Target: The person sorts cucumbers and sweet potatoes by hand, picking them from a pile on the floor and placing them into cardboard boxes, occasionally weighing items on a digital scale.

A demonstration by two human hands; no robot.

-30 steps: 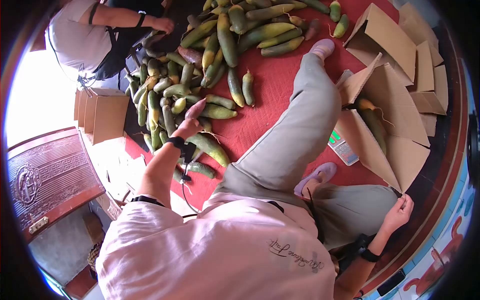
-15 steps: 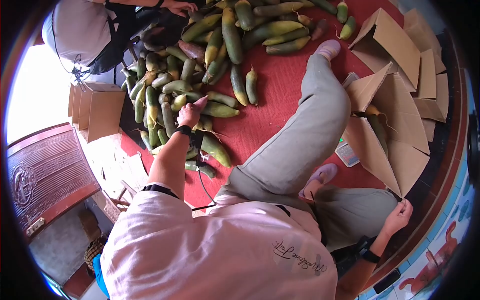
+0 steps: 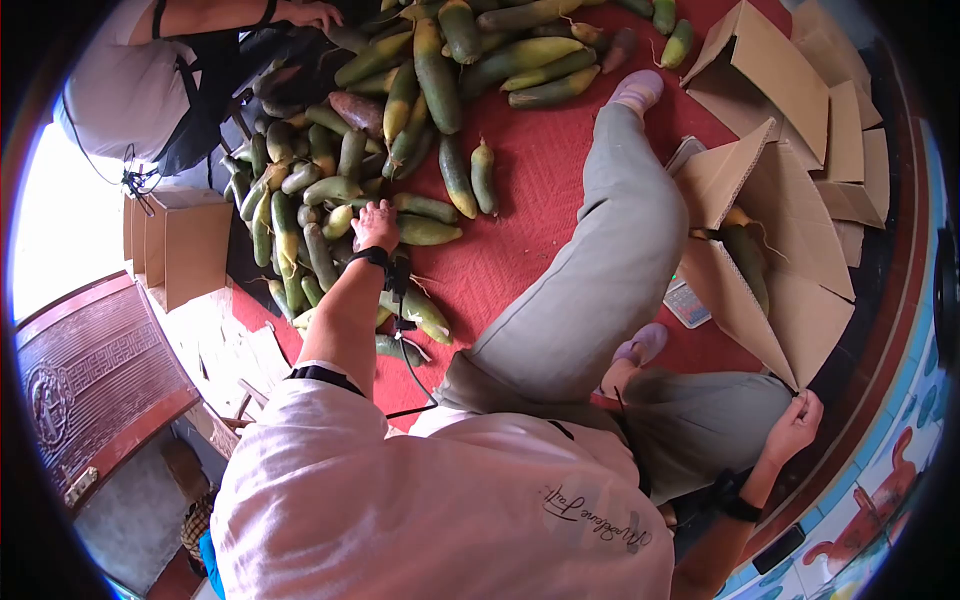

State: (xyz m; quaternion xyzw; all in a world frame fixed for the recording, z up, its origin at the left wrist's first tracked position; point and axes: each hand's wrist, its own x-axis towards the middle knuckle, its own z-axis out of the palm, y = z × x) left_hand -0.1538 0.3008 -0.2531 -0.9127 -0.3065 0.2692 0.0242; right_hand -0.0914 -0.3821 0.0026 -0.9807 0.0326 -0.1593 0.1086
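My left hand (image 3: pixel 375 226) lies on the pile of long green radishes with its fingers spread. A pale yellow-green radish (image 3: pixel 338 221) is just left of its fingertips, and a green radish (image 3: pixel 428 231) extends to its right. Whether the palm touches a radish is hidden. At the lower right, my right hand (image 3: pixel 796 424) is closed on the near corner of an open cardboard box (image 3: pixel 815 325). A few green radishes (image 3: pixel 746 262) lie inside that box. Both my wrists wear black straps.
Another person's hand (image 3: pixel 312 16) is over the pile's far left. A scale (image 3: pixel 688 303) sits partly under the box on the red carpet (image 3: pixel 545 180). Another cardboard box (image 3: pixel 775 85) stands behind, and one (image 3: pixel 195 245) stands at left. My legs flank the scale.
My left hand has turned from pointing right to reaching forward, fingers now spread over the radishes. The view has shifted slightly. My right hand stays at the box corner.
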